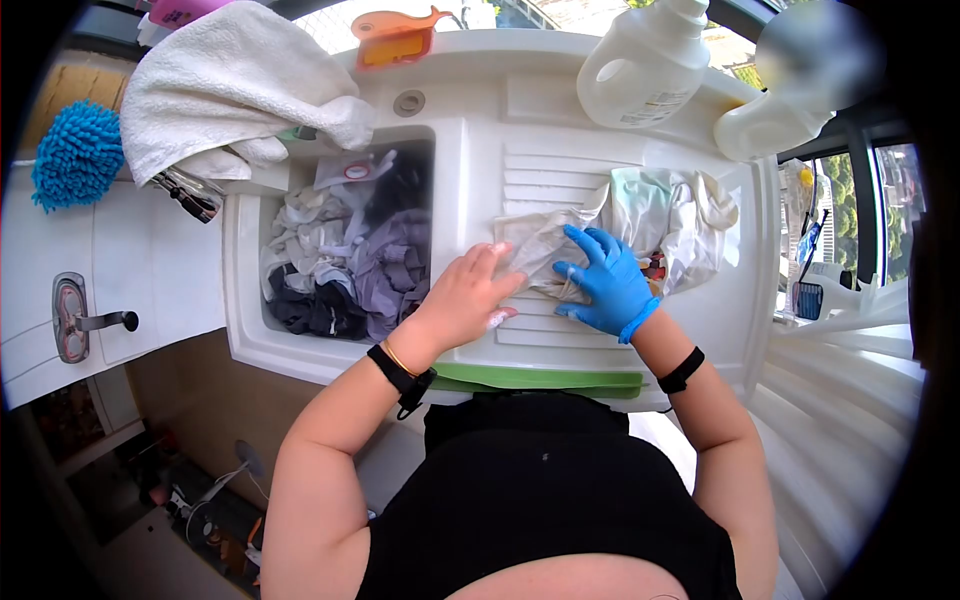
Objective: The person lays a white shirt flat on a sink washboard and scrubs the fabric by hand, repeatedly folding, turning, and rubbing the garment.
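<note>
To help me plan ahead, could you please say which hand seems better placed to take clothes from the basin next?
Probably the left hand: it is nearer the basin of clothes, while the gloved right hand rests on the white cloth.

On my remote feed I log: sink [478, 140] smooth, glossy; garment [697, 225] thin, creased cloth; glove [612, 292] smooth, rubbery; towel [225, 85] rough, matt terry; bottle [640, 72] smooth, translucent plastic.
</note>
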The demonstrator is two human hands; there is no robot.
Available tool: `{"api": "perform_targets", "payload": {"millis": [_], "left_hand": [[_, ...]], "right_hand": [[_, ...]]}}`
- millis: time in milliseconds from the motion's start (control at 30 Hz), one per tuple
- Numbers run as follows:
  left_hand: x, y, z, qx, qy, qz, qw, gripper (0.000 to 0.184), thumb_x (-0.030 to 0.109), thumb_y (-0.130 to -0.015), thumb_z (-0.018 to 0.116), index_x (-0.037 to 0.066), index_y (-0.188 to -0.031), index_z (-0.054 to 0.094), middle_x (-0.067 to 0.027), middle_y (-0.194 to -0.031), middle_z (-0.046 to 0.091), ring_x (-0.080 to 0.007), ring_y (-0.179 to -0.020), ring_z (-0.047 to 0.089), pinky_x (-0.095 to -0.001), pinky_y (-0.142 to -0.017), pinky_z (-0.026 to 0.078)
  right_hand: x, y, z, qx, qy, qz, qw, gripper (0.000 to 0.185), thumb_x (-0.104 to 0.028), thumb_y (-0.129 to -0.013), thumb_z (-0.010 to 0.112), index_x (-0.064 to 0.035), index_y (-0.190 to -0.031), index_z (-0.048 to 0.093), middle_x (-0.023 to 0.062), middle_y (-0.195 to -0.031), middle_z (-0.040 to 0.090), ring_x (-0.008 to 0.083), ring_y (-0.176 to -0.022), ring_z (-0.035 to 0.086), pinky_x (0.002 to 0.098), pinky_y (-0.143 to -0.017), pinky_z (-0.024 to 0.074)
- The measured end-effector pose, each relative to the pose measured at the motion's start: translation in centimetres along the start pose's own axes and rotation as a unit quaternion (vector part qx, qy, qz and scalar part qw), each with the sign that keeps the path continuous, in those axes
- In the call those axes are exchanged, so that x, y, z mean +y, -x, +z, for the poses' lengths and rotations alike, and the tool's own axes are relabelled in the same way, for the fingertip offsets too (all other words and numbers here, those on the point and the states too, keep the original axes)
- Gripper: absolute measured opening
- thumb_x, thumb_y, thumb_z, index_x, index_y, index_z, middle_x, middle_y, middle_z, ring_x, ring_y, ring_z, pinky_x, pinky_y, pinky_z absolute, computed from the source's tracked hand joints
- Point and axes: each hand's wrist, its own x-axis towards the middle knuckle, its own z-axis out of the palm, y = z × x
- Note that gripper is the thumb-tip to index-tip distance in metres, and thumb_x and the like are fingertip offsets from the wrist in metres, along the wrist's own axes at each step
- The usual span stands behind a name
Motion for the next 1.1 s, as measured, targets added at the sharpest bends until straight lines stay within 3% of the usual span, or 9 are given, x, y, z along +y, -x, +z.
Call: {"api": "perform_targets", "payload": {"millis": [100, 300, 533, 633, 667, 833, 933, 1033, 1100], "left_hand": [[-1.6, -0.7, 2.2, -0.057, -0.047, 0.075, 0.994, 0.035, 0.018, -0.083, 0.078, 0.012, -0.115, 0.066, -0.0166, -0.135, 0.054, -0.0353, -0.116, 0.058, -0.0429, -0.095, 0.052], [-5.4, -7.1, 4.1, 0.002, -0.004, -0.013, 1.000, 0.015, 0.019, -0.085, 0.073, 0.011, -0.094, 0.064, -0.0135, -0.117, 0.059, -0.0341, -0.110, 0.060, -0.0414, -0.089, 0.052], [-3.6, -5.0, 4.0, -0.028, -0.060, 0.192, 0.979, 0.011, 0.022, -0.086, 0.069, 0.013, -0.087, 0.064, -0.0088, -0.090, 0.060, -0.0245, -0.089, 0.064, -0.0412, -0.077, 0.053], [-3.9, -6.3, 6.4, -0.041, -0.136, 0.081, 0.986, 0.009, 0.020, -0.087, 0.066, 0.012, -0.085, 0.062, -0.0073, -0.077, 0.062, -0.0256, -0.071, 0.068, -0.0389, -0.062, 0.055], [-4.9, -8.2, 7.2, 0.038, -0.101, 0.061, 0.992, 0.007, 0.016, -0.086, 0.063, 0.010, -0.084, 0.062, -0.0080, -0.069, 0.063, -0.0277, -0.059, 0.068, -0.0382, -0.052, 0.054], [-4.8, -10.8, 6.9, 0.030, -0.137, -0.022, 0.990, 0.007, 0.013, -0.086, 0.062, 0.007, -0.086, 0.060, -0.0113, -0.072, 0.065, -0.0289, -0.064, 0.070, -0.0391, -0.056, 0.056], [-1.6, -4.1, 7.2, -0.055, -0.113, 0.103, 0.987, 0.008, 0.015, -0.084, 0.061, 0.007, -0.083, 0.059, -0.0089, -0.068, 0.063, -0.0270, -0.059, 0.067, -0.0392, -0.053, 0.055], [-2.1, -5.8, 8.1, 0.011, -0.082, 0.072, 0.994, 0.009, 0.015, -0.084, 0.061, 0.007, -0.082, 0.059, -0.0092, -0.068, 0.064, -0.0271, -0.059, 0.068, -0.0387, -0.053, 0.055], [-4.7, -10.4, 7.6, 0.058, -0.100, 0.000, 0.993, 0.007, 0.012, -0.086, 0.060, 0.007, -0.082, 0.059, -0.0113, -0.070, 0.066, -0.0298, -0.060, 0.068, -0.0403, -0.054, 0.056]], "right_hand": [[0.9, 0.1, 1.6, -0.030, 0.044, -0.017, 0.998, 0.042, -0.032, -0.073, 0.086, -0.0170, -0.110, 0.074, 0.0134, -0.154, 0.045, 0.0370, -0.121, 0.056, 0.0467, -0.091, 0.0529], [3.2, -5.3, 3.0, -0.006, 0.053, 0.117, 0.992, 0.027, -0.022, -0.078, 0.079, -0.0118, -0.101, 0.069, 0.0171, -0.149, 0.048, 0.0353, -0.097, 0.067, 0.0460, -0.076, 0.0572], [1.6, -0.9, 2.5, -0.084, 0.049, -0.057, 0.994, 0.019, -0.034, -0.081, 0.074, -0.0158, -0.087, 0.071, 0.0108, -0.094, 0.058, 0.0305, -0.081, 0.065, 0.0459, -0.063, 0.0545], [2.8, -3.0, 3.6, -0.086, 0.073, 0.003, 0.994, 0.021, -0.034, -0.083, 0.072, -0.0138, -0.085, 0.069, 0.0123, -0.090, 0.059, 0.0308, -0.078, 0.066, 0.0460, -0.063, 0.0544], [3.6, -4.8, 4.0, -0.062, 0.103, 0.044, 0.992, 0.022, -0.034, -0.085, 0.071, -0.0124, -0.083, 0.068, 0.0131, -0.088, 0.061, 0.0311, -0.076, 0.067, 0.0453, -0.064, 0.0547], [3.9, -7.8, 3.2, -0.049, 0.107, 0.142, 0.983, 0.021, -0.031, -0.090, 0.069, -0.0106, -0.085, 0.071, 0.0148, -0.093, 0.065, 0.0342, -0.077, 0.071, 0.0483, -0.064, 0.0558], [1.1, -2.0, 3.3, -0.141, 0.076, 0.011, 0.987, 0.022, -0.032, -0.086, 0.069, -0.0108, -0.082, 0.071, 0.0145, -0.087, 0.064, 0.0332, -0.074, 0.071, 0.0488, -0.063, 0.0568], [3.3, -3.2, 4.4, -0.131, 0.093, -0.024, 0.987, 0.022, -0.031, -0.085, 0.068, -0.0105, -0.079, 0.071, 0.0163, -0.086, 0.064, 0.0331, -0.073, 0.070, 0.0476, -0.062, 0.0575], [4.9, -7.9, 2.9, -0.071, 0.093, 0.098, 0.988, 0.020, -0.027, -0.088, 0.069, -0.0079, -0.084, 0.071, 0.0192, -0.092, 0.065, 0.0360, -0.079, 0.070, 0.0458, -0.064, 0.0582]]}}
